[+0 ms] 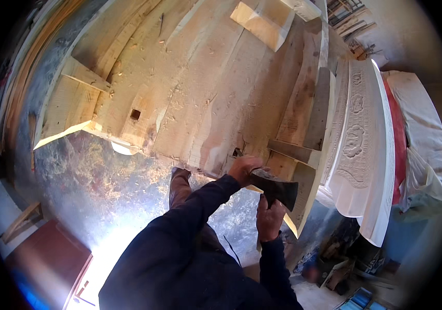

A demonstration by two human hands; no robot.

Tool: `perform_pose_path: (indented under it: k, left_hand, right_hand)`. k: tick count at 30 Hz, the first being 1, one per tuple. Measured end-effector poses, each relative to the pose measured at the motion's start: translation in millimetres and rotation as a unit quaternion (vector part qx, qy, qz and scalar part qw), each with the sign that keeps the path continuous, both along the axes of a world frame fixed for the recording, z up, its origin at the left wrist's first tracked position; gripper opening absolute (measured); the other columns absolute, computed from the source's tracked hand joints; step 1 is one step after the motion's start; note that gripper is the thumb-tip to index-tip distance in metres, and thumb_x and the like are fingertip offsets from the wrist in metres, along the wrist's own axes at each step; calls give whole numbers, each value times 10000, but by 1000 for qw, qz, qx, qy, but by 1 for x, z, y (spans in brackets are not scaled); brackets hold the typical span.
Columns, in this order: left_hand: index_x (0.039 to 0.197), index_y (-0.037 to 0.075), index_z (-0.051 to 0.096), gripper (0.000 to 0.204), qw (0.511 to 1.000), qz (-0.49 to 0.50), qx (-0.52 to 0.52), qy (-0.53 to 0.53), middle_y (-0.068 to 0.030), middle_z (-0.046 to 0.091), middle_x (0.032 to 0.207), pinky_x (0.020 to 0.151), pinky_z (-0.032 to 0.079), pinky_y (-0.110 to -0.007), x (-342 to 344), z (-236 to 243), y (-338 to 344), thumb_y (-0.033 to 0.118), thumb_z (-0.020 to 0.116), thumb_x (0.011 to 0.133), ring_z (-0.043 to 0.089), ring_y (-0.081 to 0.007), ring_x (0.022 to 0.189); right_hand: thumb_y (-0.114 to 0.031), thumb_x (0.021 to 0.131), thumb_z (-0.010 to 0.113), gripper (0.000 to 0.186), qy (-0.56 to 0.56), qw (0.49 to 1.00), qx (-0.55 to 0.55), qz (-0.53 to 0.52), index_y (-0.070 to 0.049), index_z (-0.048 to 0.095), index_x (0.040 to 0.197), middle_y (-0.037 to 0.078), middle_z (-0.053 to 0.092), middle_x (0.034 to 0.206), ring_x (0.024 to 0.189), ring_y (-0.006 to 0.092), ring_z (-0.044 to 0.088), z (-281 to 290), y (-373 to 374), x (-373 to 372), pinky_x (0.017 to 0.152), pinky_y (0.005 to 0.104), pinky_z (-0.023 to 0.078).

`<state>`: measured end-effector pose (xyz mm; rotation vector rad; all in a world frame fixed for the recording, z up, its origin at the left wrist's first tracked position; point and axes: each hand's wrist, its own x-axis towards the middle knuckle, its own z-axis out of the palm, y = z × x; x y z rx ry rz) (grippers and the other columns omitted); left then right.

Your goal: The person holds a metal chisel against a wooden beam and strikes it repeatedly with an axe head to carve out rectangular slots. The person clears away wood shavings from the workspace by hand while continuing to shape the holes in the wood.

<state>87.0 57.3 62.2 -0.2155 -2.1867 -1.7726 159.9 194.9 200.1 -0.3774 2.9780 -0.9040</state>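
A hatchet [277, 188] with a dark, broad metal head is in my right hand [270, 220]. My right fingers are closed just below the head, with the thumb up against it; most of the handle is hidden. My left hand [246, 169] is curled at the near edge of a large wooden panel [190, 103], right beside the narrow end of the hatchet head. What its fingers close on is hidden. Next to that hand is a small dark square hole [237, 152] in the panel. Another square hole [135, 114] shows farther left.
Wood shavings lie over the panel, and a wooden block [264, 23] sits at its far end. Raised side boards [311, 116] flank it. On the right stands a pale carved panel [355, 134] beside covered pieces [420, 119]. Long boards [24, 77] lean at left.
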Motion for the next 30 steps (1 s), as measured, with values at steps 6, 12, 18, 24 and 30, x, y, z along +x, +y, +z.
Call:
perform_pose_path:
  k: [6, 12, 18, 24, 30]
  left_hand:
    - [705, 95, 628, 227, 995, 34, -45, 81, -91, 555, 676, 618, 432, -427, 12, -11, 5, 217, 767, 837, 568, -331, 668]
    - [627, 59, 488, 422, 993, 106, 42, 14, -145, 481, 590, 503, 385, -434, -28, 16, -1, 261, 763, 875, 509, -352, 544]
    - [650, 60, 509, 396, 994, 106, 37, 14, -154, 476, 604, 510, 390, -424, -27, 16, -5, 267, 744, 894, 505, -360, 553]
    - [660, 59, 530, 358, 993, 93, 58, 43, -170, 498, 623, 536, 409, -434, -16, 11, 1, 235, 769, 859, 521, -382, 588]
    - [659, 62, 511, 398, 993, 105, 52, -30, -165, 517, 644, 534, 410, -422, -24, 8, -3, 276, 783, 857, 549, -348, 595]
  right_hand:
    - [-220, 1006, 590, 261, -25, 999, -20, -20, -16, 603, 844, 42, 568, 601, 490, 116, 553, -26, 29, 23, 465, 291, 419]
    - [-335, 1024, 540, 367, -78, 930, -237, -269, -39, 605, 817, 45, 567, 638, 507, 124, 544, 77, -8, 10, 456, 241, 426]
    - [-300, 1020, 502, 380, 102, 978, -174, -45, -18, 631, 801, 74, 569, 632, 554, 193, 576, 89, -11, -15, 514, 300, 472]
    - [-231, 984, 644, 280, -2, 1000, 20, -3, 15, 625, 853, 67, 553, 576, 478, 154, 545, 11, 9, -17, 449, 326, 408]
    - [-445, 1043, 449, 478, 91, 943, -309, -85, -40, 594, 833, 66, 555, 602, 501, 124, 538, 131, -31, -29, 441, 234, 396]
